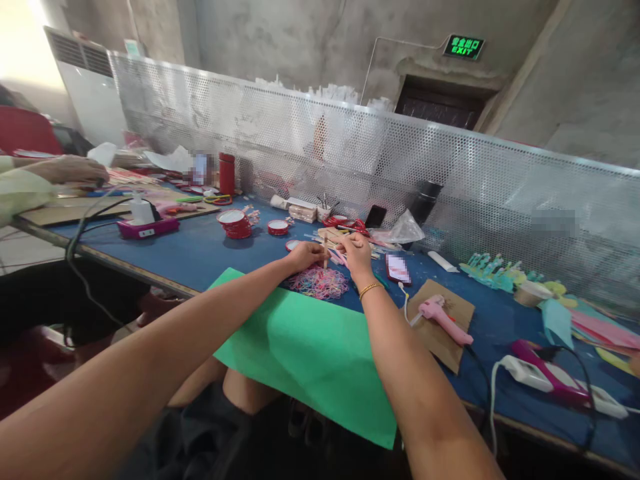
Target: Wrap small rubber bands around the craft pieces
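Out over the blue table, my left hand [307, 256] is closed with its fingers round a thin, flat wooden stick [326, 252] that stands upright. Just right of it, my right hand [356, 253] has thumb and fingers pinched together; what lies between them is too small to make out. Below both hands sits a tangled heap of pink and multicoloured thin strings or loops [323, 283]. A green sheet [305, 347] reaches from the table edge over my lap. Pale sticks [330, 237] lie scattered behind my hands.
A pink glue gun [445, 320] rests on brown cardboard [457, 360] to the right, near a purple power strip [555, 377]. Red round pieces [235, 225] are stacked to the left. A perforated metal screen [280, 133] borders the back. Another person's hand [75, 170] is at far left.
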Action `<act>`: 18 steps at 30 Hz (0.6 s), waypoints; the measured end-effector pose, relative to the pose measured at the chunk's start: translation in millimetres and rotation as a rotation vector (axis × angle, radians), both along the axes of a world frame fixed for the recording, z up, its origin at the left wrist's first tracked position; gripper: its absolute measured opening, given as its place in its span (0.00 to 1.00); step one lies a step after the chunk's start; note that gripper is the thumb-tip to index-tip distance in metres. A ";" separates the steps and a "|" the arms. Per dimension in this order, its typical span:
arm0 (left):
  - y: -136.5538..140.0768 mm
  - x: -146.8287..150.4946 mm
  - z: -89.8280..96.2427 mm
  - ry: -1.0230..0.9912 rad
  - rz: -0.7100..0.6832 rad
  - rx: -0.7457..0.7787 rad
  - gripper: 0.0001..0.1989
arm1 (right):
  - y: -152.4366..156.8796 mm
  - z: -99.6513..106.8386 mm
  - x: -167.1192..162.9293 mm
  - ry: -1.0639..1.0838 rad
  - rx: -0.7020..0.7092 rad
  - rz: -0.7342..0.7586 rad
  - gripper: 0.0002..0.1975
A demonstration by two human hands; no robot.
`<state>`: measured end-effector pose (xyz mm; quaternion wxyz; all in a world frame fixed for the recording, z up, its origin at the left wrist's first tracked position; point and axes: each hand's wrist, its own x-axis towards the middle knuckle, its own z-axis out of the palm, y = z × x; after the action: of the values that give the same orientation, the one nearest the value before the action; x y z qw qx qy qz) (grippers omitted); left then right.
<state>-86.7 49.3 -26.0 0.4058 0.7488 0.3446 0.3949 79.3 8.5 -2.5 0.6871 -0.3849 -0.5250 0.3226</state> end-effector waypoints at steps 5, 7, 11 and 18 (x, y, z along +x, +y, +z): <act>1.4 1.2 -1.1 -0.013 0.007 -0.006 0.18 | 1.4 -1.0 1.1 -0.019 0.006 -0.020 0.08; 1.7 1.6 -1.2 -0.020 0.015 -0.010 0.19 | 0.8 -0.8 0.7 -0.043 -0.007 0.003 0.08; 0.2 1.0 0.1 0.013 0.023 -0.003 0.20 | -1.1 0.8 1.4 -0.036 -0.016 -0.024 0.09; -1.5 -0.2 2.2 0.076 0.040 0.054 0.18 | -1.1 0.8 1.1 -0.046 -0.006 -0.023 0.07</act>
<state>-86.9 47.9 -23.8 0.3640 0.7670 0.3636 0.3834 80.4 7.4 -1.8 0.6773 -0.4005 -0.5354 0.3070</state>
